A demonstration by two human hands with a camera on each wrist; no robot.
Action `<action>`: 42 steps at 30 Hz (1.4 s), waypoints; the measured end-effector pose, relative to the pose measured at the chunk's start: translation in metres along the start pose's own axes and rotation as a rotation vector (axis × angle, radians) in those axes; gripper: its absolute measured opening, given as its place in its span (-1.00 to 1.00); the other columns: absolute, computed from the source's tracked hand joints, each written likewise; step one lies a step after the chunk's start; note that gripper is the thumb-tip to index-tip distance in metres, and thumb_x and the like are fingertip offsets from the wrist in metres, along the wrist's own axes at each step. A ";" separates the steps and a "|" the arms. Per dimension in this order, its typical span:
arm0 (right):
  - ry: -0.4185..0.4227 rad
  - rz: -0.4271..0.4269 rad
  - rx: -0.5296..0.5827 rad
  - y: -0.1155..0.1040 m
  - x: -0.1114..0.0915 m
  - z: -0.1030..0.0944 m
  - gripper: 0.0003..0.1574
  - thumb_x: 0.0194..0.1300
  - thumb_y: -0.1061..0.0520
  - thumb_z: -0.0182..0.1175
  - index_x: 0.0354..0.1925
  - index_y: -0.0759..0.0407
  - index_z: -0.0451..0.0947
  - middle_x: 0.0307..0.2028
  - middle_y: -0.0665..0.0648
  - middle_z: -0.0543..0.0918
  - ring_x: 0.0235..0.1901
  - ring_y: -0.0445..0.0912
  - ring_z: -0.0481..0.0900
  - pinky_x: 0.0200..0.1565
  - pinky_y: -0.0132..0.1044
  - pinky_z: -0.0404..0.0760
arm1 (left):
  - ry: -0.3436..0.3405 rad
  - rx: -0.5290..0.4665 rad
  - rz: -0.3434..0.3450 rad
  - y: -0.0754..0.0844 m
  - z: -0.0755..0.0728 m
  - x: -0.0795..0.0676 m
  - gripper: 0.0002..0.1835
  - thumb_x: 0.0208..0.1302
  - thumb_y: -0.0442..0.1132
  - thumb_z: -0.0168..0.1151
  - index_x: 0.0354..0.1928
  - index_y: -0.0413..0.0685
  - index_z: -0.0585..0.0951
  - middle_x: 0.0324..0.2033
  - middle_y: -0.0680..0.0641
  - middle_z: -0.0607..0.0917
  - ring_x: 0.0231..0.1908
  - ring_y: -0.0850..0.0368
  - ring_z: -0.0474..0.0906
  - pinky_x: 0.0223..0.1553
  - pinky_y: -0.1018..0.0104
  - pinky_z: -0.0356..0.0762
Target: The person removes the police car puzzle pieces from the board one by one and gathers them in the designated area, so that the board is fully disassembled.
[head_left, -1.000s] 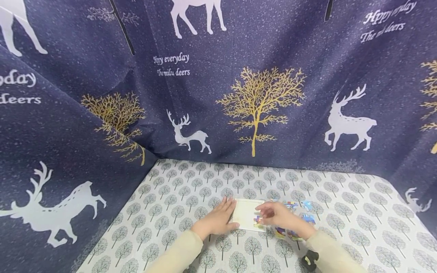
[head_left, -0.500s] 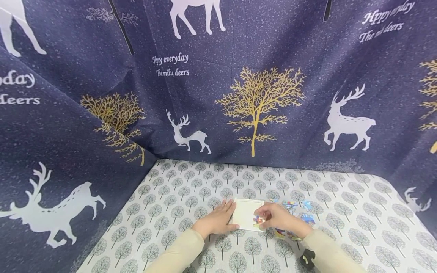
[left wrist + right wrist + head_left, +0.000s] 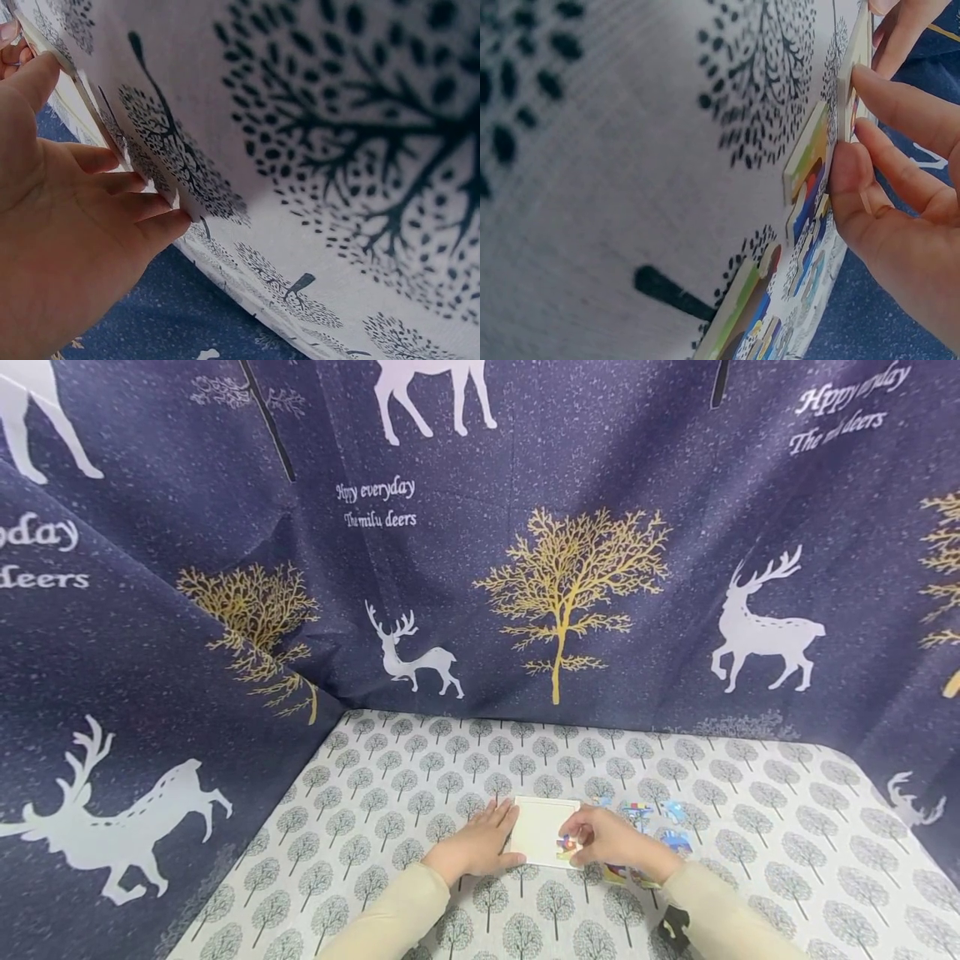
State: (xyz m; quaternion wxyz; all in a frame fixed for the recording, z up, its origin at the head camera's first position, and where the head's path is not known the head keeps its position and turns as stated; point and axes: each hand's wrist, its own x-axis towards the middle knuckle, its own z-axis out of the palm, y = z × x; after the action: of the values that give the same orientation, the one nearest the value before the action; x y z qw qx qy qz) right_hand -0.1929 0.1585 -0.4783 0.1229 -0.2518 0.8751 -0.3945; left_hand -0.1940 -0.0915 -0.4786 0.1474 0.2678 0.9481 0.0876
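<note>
A shallow cream puzzle tray lies on the cloth, with one colourful jigsaw piece at its lower right corner. My left hand rests along the tray's left edge, fingers extended, thumb near the lower left corner. In the left wrist view those fingers reach along the cloth beside the tray. My right hand pinches the jigsaw piece at the corner, index finger and thumb on either side. The right wrist view has the thumb at the tray's edge; the hand partly hides the piece.
Several loose jigsaw pieces lie to the right of the tray, partly under the right forearm. A black object shows by the right sleeve. Tree-patterned cloth covers the table, and a dark blue deer-print curtain hangs behind.
My right hand has come down and slightly left onto the jigsaw piece at the tray's corner, its fingers closing in. The left hand has stayed in place.
</note>
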 end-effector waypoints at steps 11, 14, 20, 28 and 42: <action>-0.009 -0.003 -0.003 0.004 0.001 0.003 -0.55 -0.13 0.33 0.46 -0.18 0.24 0.59 -0.30 0.05 0.52 -0.34 -0.12 0.46 -0.29 -0.38 0.55 | 0.007 0.033 -0.001 0.000 0.003 0.001 -0.12 0.30 0.24 0.06 0.49 -0.13 0.08 0.48 -0.15 0.05 0.45 -0.15 -0.06 0.40 -0.02 0.04; -0.011 -0.001 0.001 0.003 0.001 0.003 -0.55 -0.14 0.33 0.46 -0.19 0.24 0.58 -0.30 0.05 0.52 -0.34 -0.13 0.46 -0.29 -0.38 0.54 | 0.004 0.028 -0.004 0.000 0.004 0.001 -0.12 0.30 0.23 0.07 0.49 -0.13 0.08 0.48 -0.15 0.05 0.45 -0.15 -0.07 0.40 -0.01 0.04; -0.004 0.011 0.008 0.002 0.002 0.002 -0.53 -0.14 0.33 0.45 -0.16 0.26 0.58 -0.30 0.06 0.51 -0.34 -0.11 0.46 -0.29 -0.38 0.54 | 0.006 0.030 -0.008 0.000 0.003 0.002 -0.12 0.30 0.23 0.06 0.49 -0.12 0.08 0.48 -0.15 0.04 0.46 -0.14 -0.07 0.40 -0.01 0.03; -0.002 -0.006 0.027 0.004 0.002 0.002 -0.54 -0.15 0.34 0.46 -0.19 0.30 0.58 -0.32 0.08 0.52 -0.34 -0.09 0.47 -0.30 -0.39 0.55 | 0.008 0.030 0.002 -0.001 0.002 0.001 -0.11 0.31 0.23 0.05 0.49 -0.15 0.07 0.48 -0.16 0.03 0.45 -0.15 -0.07 0.41 0.00 0.03; 0.012 -0.029 0.071 0.001 0.003 0.001 -0.60 -0.13 0.40 0.40 -0.23 0.25 0.56 -0.37 0.10 0.58 -0.41 -0.16 0.49 -0.33 -0.39 0.57 | 0.015 0.043 -0.006 0.001 0.002 0.002 -0.10 0.30 0.23 0.07 0.49 -0.15 0.07 0.48 -0.16 0.03 0.45 -0.15 -0.06 0.40 -0.01 0.04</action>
State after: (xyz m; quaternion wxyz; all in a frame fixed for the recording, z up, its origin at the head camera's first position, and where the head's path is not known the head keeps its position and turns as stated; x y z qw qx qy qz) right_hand -0.1957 0.1565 -0.4794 0.1208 -0.2575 0.8575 -0.4287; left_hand -0.1941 -0.0897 -0.4809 0.1349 0.2673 0.9517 0.0687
